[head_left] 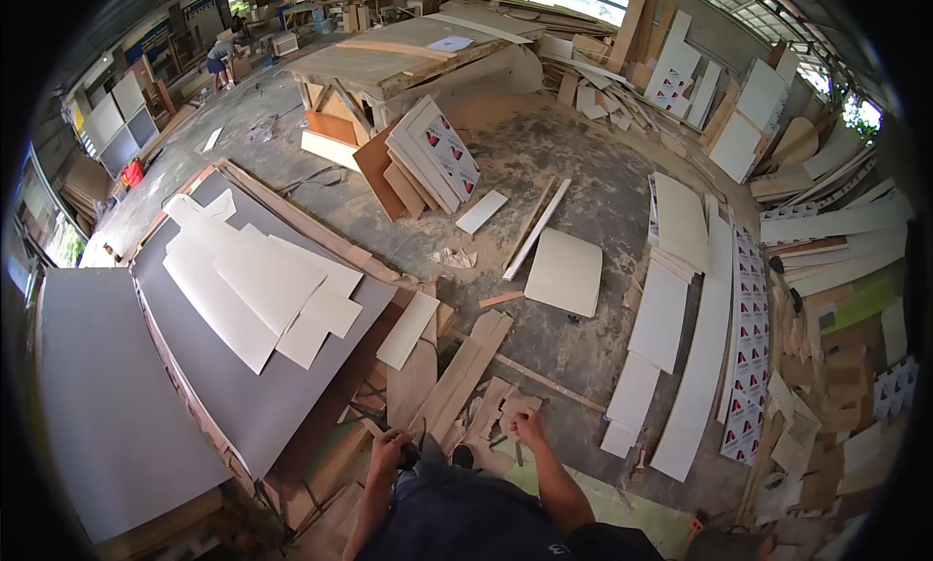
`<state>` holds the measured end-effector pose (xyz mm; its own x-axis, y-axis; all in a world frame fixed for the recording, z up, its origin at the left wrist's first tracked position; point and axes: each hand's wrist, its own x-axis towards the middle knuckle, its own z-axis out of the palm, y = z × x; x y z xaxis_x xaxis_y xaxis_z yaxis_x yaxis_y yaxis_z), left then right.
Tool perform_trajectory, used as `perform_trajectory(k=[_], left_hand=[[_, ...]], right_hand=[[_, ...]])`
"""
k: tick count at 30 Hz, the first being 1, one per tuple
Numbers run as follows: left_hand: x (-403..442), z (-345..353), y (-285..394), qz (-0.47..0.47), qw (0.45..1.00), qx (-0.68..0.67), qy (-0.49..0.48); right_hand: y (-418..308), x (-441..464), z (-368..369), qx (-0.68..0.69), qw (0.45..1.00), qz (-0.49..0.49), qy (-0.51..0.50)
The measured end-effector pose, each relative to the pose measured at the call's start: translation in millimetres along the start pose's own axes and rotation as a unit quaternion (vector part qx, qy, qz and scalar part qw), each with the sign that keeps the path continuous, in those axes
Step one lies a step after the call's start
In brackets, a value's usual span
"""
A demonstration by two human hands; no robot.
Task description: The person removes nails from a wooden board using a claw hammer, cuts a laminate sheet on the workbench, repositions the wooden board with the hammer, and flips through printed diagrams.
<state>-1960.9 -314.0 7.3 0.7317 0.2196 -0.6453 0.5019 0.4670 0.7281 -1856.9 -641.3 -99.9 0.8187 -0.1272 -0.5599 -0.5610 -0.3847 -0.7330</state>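
My left hand (pixel 387 451) is closed beside my waist, next to a dark object (pixel 409 455) whose kind I cannot make out. My right hand (pixel 528 427) is closed in front of my body, above the floor; a small thin dark piece (pixel 519 454) shows just below it, and whether the fingers hold it is unclear. Under and around the right hand lie torn brown scraps (pixel 491 410). Ahead, between both hands, long wooden boards (pixel 465 374) slant away from me. A short white panel (pixel 408 330) rests near the left boards.
On my left, white cut sheets (pixel 262 279) lie on a large grey board (pixel 340 362). White panels (pixel 659 313) and a printed strip (pixel 748 347) line the right. Ahead are a square white board (pixel 564 272), leaning panels (pixel 434 153) and a workbench (pixel 408 60). Another person (pixel 221 60) bends far back left.
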Motion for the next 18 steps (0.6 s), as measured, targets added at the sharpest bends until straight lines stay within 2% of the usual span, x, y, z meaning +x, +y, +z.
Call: perform_trajectory(k=[1,2,4,6,9,10,12,13,15,16,18], left_hand=[[18.7,16.7,8.0,-0.024,0.999,0.014,-0.035],[34.2,32.7,17.8,-0.026,0.999,0.019,-0.038],[66.7,59.6,37.0,-0.059,0.997,0.022,-0.051],[115.2,75.5,46.8,-0.053,0.997,0.04,-0.044],[183.4,111.5,81.0,-0.058,0.997,0.054,-0.02],[209.9,123.9,94.0,-0.062,0.996,0.053,-0.023],[265.2,148.3,123.5,-0.05,0.998,0.025,-0.024],[298.0,163.4,141.9,-0.042,0.999,0.029,-0.017],[352.0,198.4,191.6,-0.041,0.999,0.021,-0.013],[376.7,216.9,218.6,-0.039,0.999,0.016,-0.006],[427.3,240.4,279.2,-0.025,1.0,-0.002,-0.003]], right_hand=[[-15.5,11.0,-1.7,0.064,0.998,-0.001,0.018],[-14.6,26.3,0.8,0.069,0.997,0.002,0.022],[-11.6,54.0,9.7,0.145,0.989,0.005,-0.005],[-50.3,56.5,1.7,0.104,0.992,0.049,-0.06],[-55.2,123.8,-16.7,0.088,0.986,0.094,-0.103],[-49.5,151.6,-21.3,0.087,0.987,0.097,-0.099],[-41.8,212.8,-37.0,0.032,0.996,0.088,-0.012],[-48.5,240.5,-53.3,0.028,0.996,0.088,-0.01],[-71.4,291.1,-89.5,-0.12,0.986,0.11,0.016],[-90.4,311.6,-99.4,-0.124,0.986,0.11,0.018],[-121.0,352.2,-111.2,-0.018,0.992,0.108,0.068]])
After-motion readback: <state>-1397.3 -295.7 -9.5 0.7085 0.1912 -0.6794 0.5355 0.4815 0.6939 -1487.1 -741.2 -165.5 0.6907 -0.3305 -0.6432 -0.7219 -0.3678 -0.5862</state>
